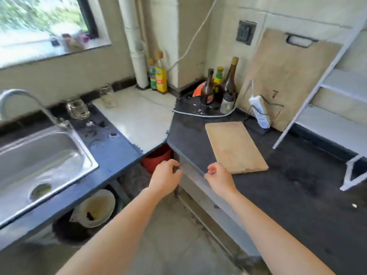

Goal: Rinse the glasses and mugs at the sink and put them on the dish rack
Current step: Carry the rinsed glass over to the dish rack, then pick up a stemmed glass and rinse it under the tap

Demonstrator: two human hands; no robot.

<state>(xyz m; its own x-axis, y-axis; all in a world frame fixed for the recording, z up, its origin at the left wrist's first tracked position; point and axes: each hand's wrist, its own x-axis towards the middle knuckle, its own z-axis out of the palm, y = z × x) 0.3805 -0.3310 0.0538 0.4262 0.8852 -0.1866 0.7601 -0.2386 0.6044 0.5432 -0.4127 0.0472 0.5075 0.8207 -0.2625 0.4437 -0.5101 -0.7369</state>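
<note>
The left hand point(165, 176) and right hand point(218, 178) hang loosely curled and empty at the counter point(297, 185) corner. One glass point(77, 109) stands behind the sink point(39, 155); a second glass point(107, 96) stands further right. Reach left; grip one glass around its body, since wet glass probably slips.

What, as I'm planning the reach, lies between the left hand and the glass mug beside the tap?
Head view: only dark countertop, with a few specks, separates the left hand and the glass mug.
</note>
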